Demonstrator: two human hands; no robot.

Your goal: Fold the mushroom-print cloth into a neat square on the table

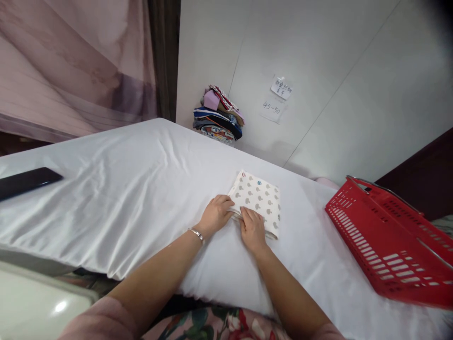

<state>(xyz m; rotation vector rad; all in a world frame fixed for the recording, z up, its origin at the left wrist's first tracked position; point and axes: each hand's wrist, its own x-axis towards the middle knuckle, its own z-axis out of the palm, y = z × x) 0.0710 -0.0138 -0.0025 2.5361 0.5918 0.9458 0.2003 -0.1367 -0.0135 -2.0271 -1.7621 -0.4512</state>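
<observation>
A folded white cloth (260, 196) printed with grey apple-like shapes and a few small coloured figures lies flat on the white-covered table (141, 203). At its near left corner, my left hand (216, 215) has its fingers closed on the layered edge. My right hand (253, 229) grips the near edge a little further right, fingers over the top. The underside of the cloth and parts of both thumbs are hidden. A silver bracelet (197, 234) circles my left wrist.
A red plastic basket (382, 245) stands at the right. Against the wall at the back is a stack of folded fabrics (217, 115), left of a handwritten paper label (272, 109). A black phone-like object (30, 183) lies at the far left. Pink curtain (78, 66) hangs behind.
</observation>
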